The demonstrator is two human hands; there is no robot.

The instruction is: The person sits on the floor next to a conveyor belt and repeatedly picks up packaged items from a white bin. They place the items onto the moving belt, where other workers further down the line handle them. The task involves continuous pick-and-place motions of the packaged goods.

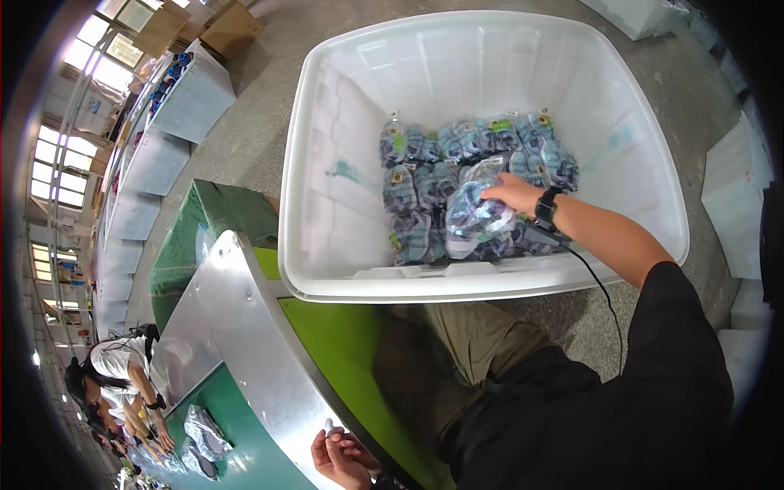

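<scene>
Reaching down into a large white plastic bin [490,287], my right hand [516,194] is closed on a clear plastic bag of shoes [476,219] in blue and purple. Beneath and around it, bagged shoes [408,192] in bluish-grey tones lie packed in rows on the bin's floor. My left hand [341,460] is at the metal table edge, its fingers curled together. A small whitish thing [329,425] shows at its fingertips; I cannot tell whether it is held or worn on a finger.
A metal-edged table [253,327] with a green top stands at the left, with bagged shoes [206,433] on it. Co-workers [122,367] lean over its far part. A green-covered stack [208,220] and several white bins [188,98] line the left. A black cable [608,306] hangs from my right wrist.
</scene>
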